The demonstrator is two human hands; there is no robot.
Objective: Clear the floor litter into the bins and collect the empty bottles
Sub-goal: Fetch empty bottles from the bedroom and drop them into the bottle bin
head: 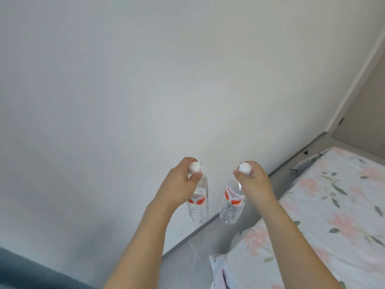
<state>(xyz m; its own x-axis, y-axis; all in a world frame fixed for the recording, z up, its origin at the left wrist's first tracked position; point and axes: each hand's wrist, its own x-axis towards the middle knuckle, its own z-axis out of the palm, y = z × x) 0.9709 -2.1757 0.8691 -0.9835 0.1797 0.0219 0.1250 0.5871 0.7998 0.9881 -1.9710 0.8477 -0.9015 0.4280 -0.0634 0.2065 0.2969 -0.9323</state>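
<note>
We hold two clear plastic water bottles with white caps and red labels, one hanging upright from each hand in front of the pale wall, left of the floral-sheeted bed (325, 205). The left hand (179, 182) curls round the neck of one bottle (199, 202); the right hand (253, 180) does likewise with the other (232, 205). They look empty, so we judge them light, thin-walled, easily crushed and slippery at the body; the neck under the cap is the surest hold.
</note>
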